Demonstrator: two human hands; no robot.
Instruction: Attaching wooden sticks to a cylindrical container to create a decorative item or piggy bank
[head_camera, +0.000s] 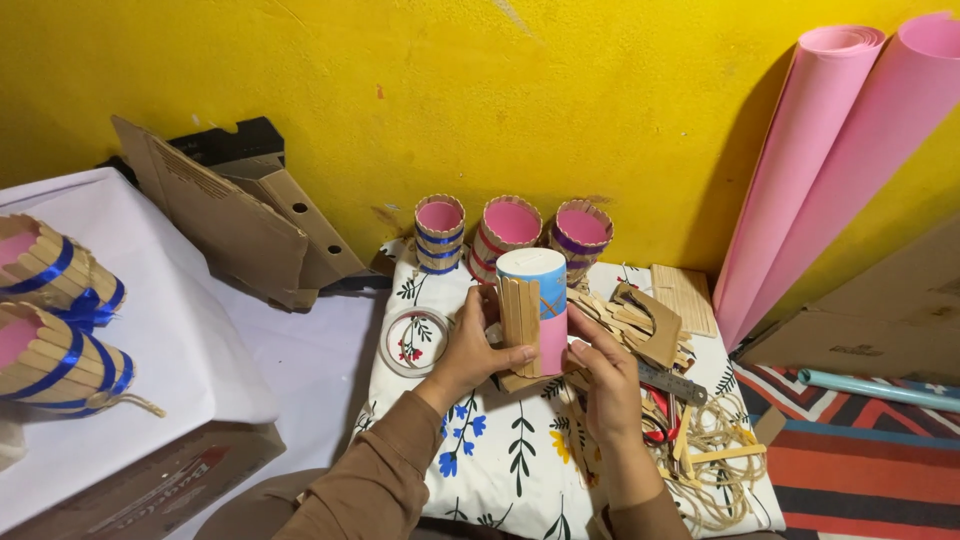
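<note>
Your brown sleeves are coming in at the bottom of the view, and both hands are meeting on the cylinder (533, 310), an upright tube with a white top, a blue band and a pink lower part. It is standing just above the floral cloth (500, 460) that is covering the counter. Your left hand (470, 350) is wrapping the cylinder's left side, its grip closing on the tube with the thumb pressing across a row of wooden sticks (519, 312) lying flat against the wall; that thumb seems to be pinning them in place. Your right hand (605, 375) is bracing the cylinder's lower right edge with the fingertips, a narrow grip that is steadying it so it stays upright.

Behind the cylinder, three finished stick-clad cups (510, 235) with pink insides are standing in a row against the yellow wall. Left of the cylinder a tape roll (414, 342) is lying flat on the cloth. To its right, loose sticks, cardboard scraps (650, 325), a metal ruler (672, 382) and tangled twine (715, 450) are lying within easy reach.
</note>
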